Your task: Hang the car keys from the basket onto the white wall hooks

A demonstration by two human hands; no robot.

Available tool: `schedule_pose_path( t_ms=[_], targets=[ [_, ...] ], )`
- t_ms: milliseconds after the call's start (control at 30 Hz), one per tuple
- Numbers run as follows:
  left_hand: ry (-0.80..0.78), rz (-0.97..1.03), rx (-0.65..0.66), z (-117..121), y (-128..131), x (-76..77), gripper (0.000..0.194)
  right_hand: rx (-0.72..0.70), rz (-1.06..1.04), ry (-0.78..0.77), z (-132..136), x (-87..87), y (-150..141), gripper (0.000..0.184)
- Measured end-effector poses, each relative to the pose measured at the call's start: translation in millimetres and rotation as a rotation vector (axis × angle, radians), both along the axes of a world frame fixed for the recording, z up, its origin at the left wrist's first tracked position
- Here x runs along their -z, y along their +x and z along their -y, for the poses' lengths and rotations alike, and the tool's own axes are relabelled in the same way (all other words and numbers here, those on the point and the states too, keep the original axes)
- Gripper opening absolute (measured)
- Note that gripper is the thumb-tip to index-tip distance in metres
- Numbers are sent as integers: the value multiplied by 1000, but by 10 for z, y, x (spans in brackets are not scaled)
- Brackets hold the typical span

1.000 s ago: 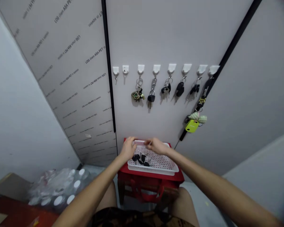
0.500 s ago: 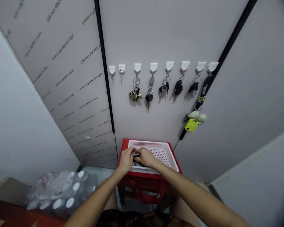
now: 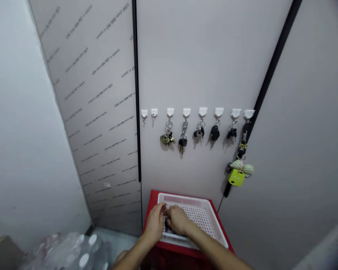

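A white perforated basket (image 3: 205,213) sits on a red stool (image 3: 154,198) against the wall. Both my hands are inside its left part, side by side over dark keys that are mostly hidden. My left hand (image 3: 154,224) has its fingers curled down on the keys. My right hand (image 3: 178,220) is bent over the same spot, fingers closed on something I cannot make out. On the wall above, a row of white hooks (image 3: 202,111) carries several key bunches (image 3: 182,141). The two leftmost hooks (image 3: 144,113) are bare.
A black lanyard with a yellow-green tag (image 3: 236,177) hangs from the rightmost hook. Wrapped bottles with white caps (image 3: 84,251) lie on the floor at lower left. A printed protective-film panel (image 3: 101,97) covers the wall to the left.
Both hands came from the basket's far rim to its near left part and closed together over the keys. The camera has tilted up, so the hooks sit lower in view.
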State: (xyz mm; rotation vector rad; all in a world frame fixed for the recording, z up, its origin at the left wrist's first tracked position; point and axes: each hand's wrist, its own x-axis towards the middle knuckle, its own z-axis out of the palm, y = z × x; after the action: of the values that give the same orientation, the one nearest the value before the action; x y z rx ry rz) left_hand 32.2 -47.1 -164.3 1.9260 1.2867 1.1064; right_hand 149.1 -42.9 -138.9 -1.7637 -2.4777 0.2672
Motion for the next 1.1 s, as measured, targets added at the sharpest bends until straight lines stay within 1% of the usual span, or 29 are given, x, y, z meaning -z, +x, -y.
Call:
schedule_pose_path(
  t_ms=[67, 133, 267, 367, 433, 467, 533, 600, 667, 733, 767, 833, 900, 967, 1000, 1033, 1100],
  targets=[
    [-3, 11, 7, 12, -7, 7, 34, -10, 39, -56, -1, -32, -16, 29],
    [-6, 18, 19, 23, -16, 16, 35, -8, 30, -98, -3, -64, 7, 28],
    [9, 23, 28, 34, -25, 23, 36, 55, -89, -170, -5, -81, 173, 27],
    [20, 16, 16, 38, -14, -7, 34, 117, -196, -268, 7, -41, 300, 27],
    [15, -4, -3, 42, 1, -43, 33, 147, -249, -285, 19, -5, 333, 26],
    [8, -23, -14, 43, 11, -62, 33, 153, -277, -262, 23, 7, 331, 25],
    [-10, -76, -38, 41, 32, -90, 34, 141, -340, -151, 20, 3, 303, 24],
    [-26, -134, -69, 34, 46, -99, 34, 112, -416, -31, -5, -62, 266, 25],
    [-43, -172, -94, 23, 45, -111, 34, 88, -500, 57, -54, -203, 242, 24],
    [-64, -157, -93, 8, 26, -172, 33, 72, -589, 87, -119, -418, 230, 20],
    [-68, -127, -84, -2, 13, -237, 33, 62, -636, 82, -153, -547, 224, 18],
    [-40, -36, -48, -37, -17, -453, 37, 17, -728, 35, -211, -832, 194, 13],
    [33, 68, 19, -100, -40, -763, 42, -61, -802, -7, -256, -1130, 131, 10],
    [82, 156, 127, -199, -56, -1117, 39, -137, -829, 5, -296, -1430, 38, 8],
    [86, 192, 181, -261, -64, -1297, 33, -160, -822, 40, -318, -1581, -16, 8],
    [85, 232, 205, -327, -73, -1474, 26, -171, -806, 96, -345, -1735, -71, 8],
    [95, 324, 186, -464, -97, -1820, 18, -167, -764, 256, -415, -2053, -178, 9]
  ],
)
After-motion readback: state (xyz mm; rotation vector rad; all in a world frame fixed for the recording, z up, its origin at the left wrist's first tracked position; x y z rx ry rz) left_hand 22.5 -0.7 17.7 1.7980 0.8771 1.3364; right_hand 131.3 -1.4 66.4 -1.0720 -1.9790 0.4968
